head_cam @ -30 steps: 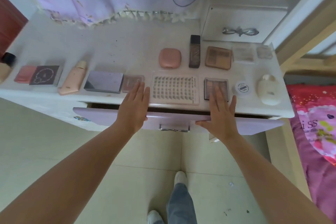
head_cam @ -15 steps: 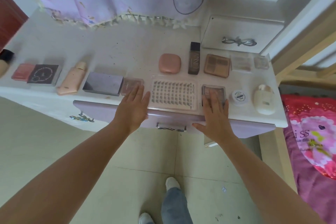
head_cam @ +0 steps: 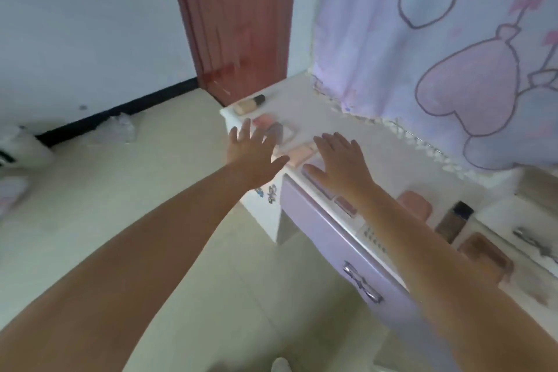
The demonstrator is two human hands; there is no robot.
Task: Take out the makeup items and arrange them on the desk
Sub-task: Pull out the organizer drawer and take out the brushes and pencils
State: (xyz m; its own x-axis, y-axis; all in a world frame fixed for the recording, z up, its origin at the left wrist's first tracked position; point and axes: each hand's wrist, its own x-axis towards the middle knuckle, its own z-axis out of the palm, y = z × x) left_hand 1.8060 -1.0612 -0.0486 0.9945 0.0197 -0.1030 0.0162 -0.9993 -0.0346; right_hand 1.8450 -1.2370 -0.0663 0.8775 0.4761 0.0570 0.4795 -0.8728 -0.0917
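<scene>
White desk carries light, rigid makeup compacts, best pinched by edges; left hand, right hand flat-fingered, holding nothing.

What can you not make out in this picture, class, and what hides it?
- Head view: the lash tray is mostly covered by the right forearm.
- The palettes near the left hand and right hand are blurred by motion.
- The desk is cut off at the right edge.

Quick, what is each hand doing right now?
Left hand: open, fingers spread, holding nothing.
Right hand: open, flat over the desk, holding nothing.
</scene>
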